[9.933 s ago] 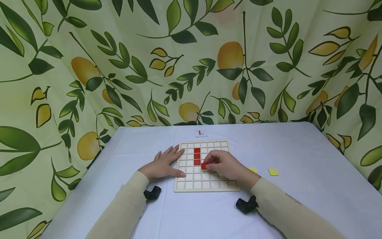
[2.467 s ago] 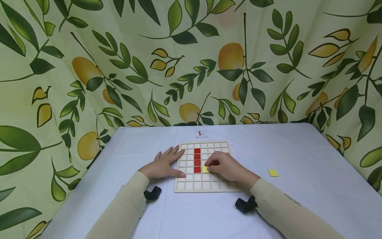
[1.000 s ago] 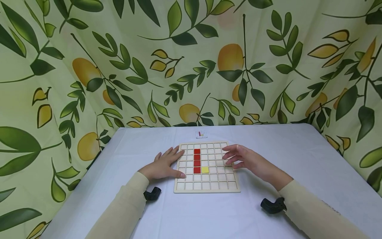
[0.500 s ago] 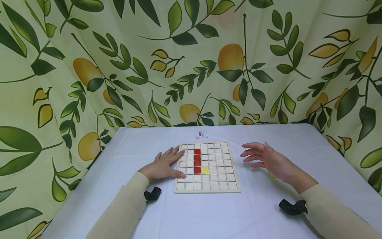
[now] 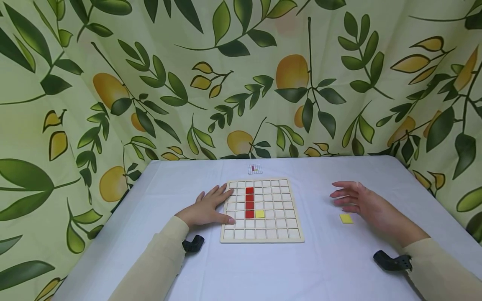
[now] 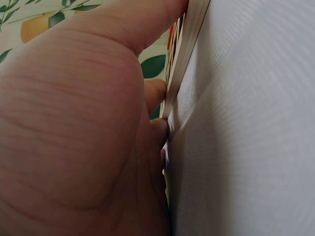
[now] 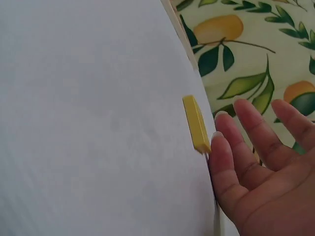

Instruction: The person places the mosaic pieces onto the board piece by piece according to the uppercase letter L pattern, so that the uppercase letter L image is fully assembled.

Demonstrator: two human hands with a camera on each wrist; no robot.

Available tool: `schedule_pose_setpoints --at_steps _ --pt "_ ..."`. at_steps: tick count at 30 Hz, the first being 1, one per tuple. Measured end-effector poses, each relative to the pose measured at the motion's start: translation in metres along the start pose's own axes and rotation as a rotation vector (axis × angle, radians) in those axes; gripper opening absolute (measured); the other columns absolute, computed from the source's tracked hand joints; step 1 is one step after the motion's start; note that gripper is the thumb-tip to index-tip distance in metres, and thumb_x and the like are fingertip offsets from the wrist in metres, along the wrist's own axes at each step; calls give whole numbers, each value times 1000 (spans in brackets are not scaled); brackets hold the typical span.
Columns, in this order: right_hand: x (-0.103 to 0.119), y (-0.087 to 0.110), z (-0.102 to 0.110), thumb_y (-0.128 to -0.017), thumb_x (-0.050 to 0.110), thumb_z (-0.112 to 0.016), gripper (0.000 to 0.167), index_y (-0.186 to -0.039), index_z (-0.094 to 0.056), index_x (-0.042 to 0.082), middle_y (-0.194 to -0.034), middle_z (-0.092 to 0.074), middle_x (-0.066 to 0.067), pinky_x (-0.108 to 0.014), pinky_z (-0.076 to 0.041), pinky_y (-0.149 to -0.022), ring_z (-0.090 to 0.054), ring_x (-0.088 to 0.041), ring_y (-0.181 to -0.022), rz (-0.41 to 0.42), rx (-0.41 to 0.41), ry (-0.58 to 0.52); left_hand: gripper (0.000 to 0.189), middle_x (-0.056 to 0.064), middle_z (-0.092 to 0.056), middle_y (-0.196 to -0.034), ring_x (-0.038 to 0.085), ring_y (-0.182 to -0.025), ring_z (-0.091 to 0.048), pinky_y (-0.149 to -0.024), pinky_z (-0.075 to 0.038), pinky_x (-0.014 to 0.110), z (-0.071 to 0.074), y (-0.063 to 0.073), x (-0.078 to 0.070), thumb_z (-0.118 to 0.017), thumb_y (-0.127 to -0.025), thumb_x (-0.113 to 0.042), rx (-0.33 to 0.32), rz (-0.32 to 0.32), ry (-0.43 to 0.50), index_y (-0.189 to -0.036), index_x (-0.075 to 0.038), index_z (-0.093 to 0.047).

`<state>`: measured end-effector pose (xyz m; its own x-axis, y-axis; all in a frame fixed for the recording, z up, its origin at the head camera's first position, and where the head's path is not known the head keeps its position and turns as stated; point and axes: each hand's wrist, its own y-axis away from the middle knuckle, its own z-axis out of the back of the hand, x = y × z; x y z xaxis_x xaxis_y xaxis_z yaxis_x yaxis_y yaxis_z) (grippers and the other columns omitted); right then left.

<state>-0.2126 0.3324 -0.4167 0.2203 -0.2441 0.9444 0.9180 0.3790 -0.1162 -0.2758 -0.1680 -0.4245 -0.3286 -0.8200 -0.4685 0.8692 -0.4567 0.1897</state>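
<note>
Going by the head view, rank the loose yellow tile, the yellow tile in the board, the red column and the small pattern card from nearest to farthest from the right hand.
From the right hand:
1. Loose yellow tile, on the cloth just beside the hand.
2. Yellow tile in the board, to its left.
3. Red column, one cell further left.
The small pattern card, beyond the board's far edge, is too close to the red column to rank.

Curtained tabletop booth (image 5: 241,83)

- The right hand (image 5: 370,205) is pulling away from the wooden grid board (image 5: 262,239), now hovering with loose fingers beside the loose yellow tile (image 5: 346,218) on the table.
- A yellow tile (image 5: 259,213) is now sitting beside the four red tiles (image 5: 249,202).
</note>
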Motion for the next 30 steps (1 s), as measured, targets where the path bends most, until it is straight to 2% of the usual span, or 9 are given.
schedule_pose_setpoints --at_steps 3,7,11,14,17,21,26,30 --pt "-5 3 6 -121 38 -20 61 -161 -39 -4 -147 -54 -32 -28 -56 -97 -65 -24 -124 -11 -24 57 115 1 -11 -182 28 -166 2 -126 8 63 0 0 -1 -81 -82 -75 0 -3 0 -175 -28 -30" --pt "-14 4 12 -122 30 -28 54 -160 -38 -7 -144 -57 -27 -26 -56 -96 -65 -18 -123 -20 -6 104 115 1 -11 -182 28 -166 3 -126 8 63 1 1 -2 -81 -82 -75 3 -4 -1 -175 -28 -30" --pt "-17 4 14 -117 26 -52 49 -158 -49 -1 -145 -61 -21 -24 -53 -96 -62 -23 -128 -73 23 224 115 1 -11 -182 28 -166 2 -127 8 63 0 0 -1 -80 -82 -76 0 -4 -4 -174 -28 -31" --pt "-17 5 12 -107 26 -72 50 -150 -60 5 -147 -62 -15 -23 -50 -97 -58 -26 -131 -92 43 317 116 0 -11 -182 28 -166 2 -127 8 63 0 0 0 -80 -82 -76 0 -2 -5 -174 -28 -31" --pt "-18 6 11 -98 26 -84 48 -141 -68 11 -149 -61 -12 -19 -46 -100 -54 -25 -134 -81 66 374 116 0 -11 -182 28 -166 2 -127 8 63 0 0 0 -80 -81 -76 2 0 -7 -174 -28 -31" --pt "-18 7 9 -94 23 -88 35 -127 -75 16 -150 -57 -13 -12 -39 -102 -49 -35 -139 -83 87 394 116 0 -12 -182 28 -166 2 -127 7 63 0 0 0 -80 -81 -76 0 -2 -9 -174 -28 -31" --pt "-18 7 9 -96 18 -86 22 -115 -76 16 -150 -56 -15 -9 -38 -101 -48 -45 -140 -91 92 402 115 0 -12 -182 28 -166 2 -126 7 63 0 0 1 -80 -82 -76 -1 -6 -8 -174 -28 -31" --pt "-19 8 11 -96 18 -86 24 -116 -75 15 -148 -56 -15 -12 -41 -101 -50 -39 -138 -62 86 432 116 0 -11 -182 28 -166 2 -126 8 64 0 -1 1 -80 -82 -76 0 -8 -6 -174 -28 -31"
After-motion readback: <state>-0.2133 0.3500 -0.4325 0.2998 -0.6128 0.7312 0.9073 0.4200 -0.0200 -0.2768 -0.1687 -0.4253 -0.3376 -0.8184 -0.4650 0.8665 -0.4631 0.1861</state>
